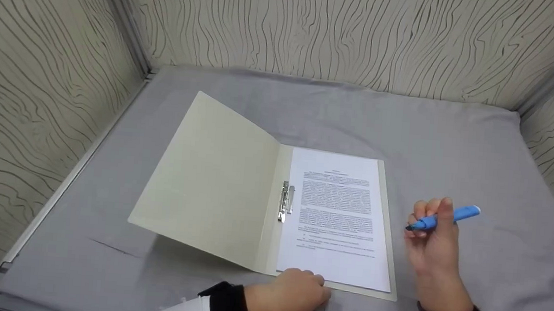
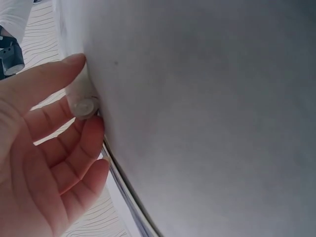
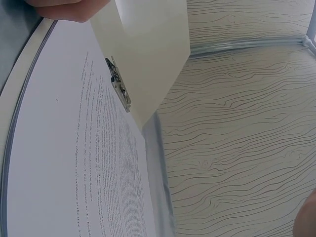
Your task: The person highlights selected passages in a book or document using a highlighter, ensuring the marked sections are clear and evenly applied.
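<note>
Blue highlighter (image 1: 445,219) sits pinched in the right hand (image 1: 432,242), right of centre in the head view, cap end pointing to the frame's right, dark tip to the left, i.e. toward the printed page (image 1: 337,214). Pen's long axis runs roughly left-right w/ a slight upward tilt at the cap; the page's text lines run about the same way. Right hand hovers just beside the page's right edge, above the grey surface (image 1: 479,156), so it's the nearer one to the text. Left hand (image 1: 290,297) is at lower centre, fingers bent over the bottom edge of the cream folder (image 1: 215,180), near the spine. The left wrist view shows its fingers around a small whitish cap-like piece (image 2: 83,101). Folder lies open, left cover raised off the surface, metal clip (image 1: 286,200) on the spine. Hands are apart, page between them.
</note>
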{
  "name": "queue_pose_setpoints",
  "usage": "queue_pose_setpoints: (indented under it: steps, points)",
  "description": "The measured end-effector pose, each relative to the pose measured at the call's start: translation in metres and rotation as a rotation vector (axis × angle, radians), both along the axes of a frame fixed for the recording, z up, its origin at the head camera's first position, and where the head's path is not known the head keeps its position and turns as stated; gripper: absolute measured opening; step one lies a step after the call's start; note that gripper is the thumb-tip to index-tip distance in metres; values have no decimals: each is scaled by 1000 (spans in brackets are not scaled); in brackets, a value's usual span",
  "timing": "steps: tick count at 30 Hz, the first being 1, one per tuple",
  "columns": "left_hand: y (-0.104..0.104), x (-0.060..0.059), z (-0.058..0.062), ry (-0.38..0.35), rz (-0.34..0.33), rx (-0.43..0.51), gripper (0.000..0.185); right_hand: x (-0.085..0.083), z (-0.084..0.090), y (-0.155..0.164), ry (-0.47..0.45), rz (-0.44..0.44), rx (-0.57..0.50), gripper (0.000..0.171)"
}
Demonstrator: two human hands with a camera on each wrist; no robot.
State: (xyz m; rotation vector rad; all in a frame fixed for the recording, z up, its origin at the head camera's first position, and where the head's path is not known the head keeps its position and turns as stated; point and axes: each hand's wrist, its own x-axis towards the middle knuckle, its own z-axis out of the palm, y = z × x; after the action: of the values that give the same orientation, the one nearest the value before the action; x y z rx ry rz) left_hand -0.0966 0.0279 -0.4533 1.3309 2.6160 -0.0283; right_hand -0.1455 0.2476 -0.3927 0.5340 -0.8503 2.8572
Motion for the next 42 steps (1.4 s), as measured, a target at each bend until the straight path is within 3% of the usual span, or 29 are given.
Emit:
queue_pose_setpoints:
  steps: [8, 14, 18, 24, 29, 32, 37, 42]
  points:
    - [-5, -4, 3, -29, 11, 29, 15, -3, -4, -2, -55, -4, 59, 38]
    - [-9, -20, 18, -8, 52, 40, 28, -7, -5, -2, -80, 16, 192, 28]
    - [-9, -40, 33, 8, 127, 22, 31, -13, -7, -4, -56, 108, 250, 17]
    - [-7, -70, 46, 86, 273, -44, 42, -29, -8, -3, 10, 235, 315, 23]
    - [-2, -88, 42, 103, 394, -109, 50, -39, -9, -4, 55, 256, 368, 23]
    - [1, -96, 33, 68, 479, -134, 59, -45, -8, -7, 25, 247, 412, 17]
    - [0, -103, 16, -55, 627, -143, 78, -57, -7, -14, -116, 113, 638, 13]
    - [-3, -102, 8, -143, 688, -121, 88, -79, -8, -23, -267, -49, 1035, 18]
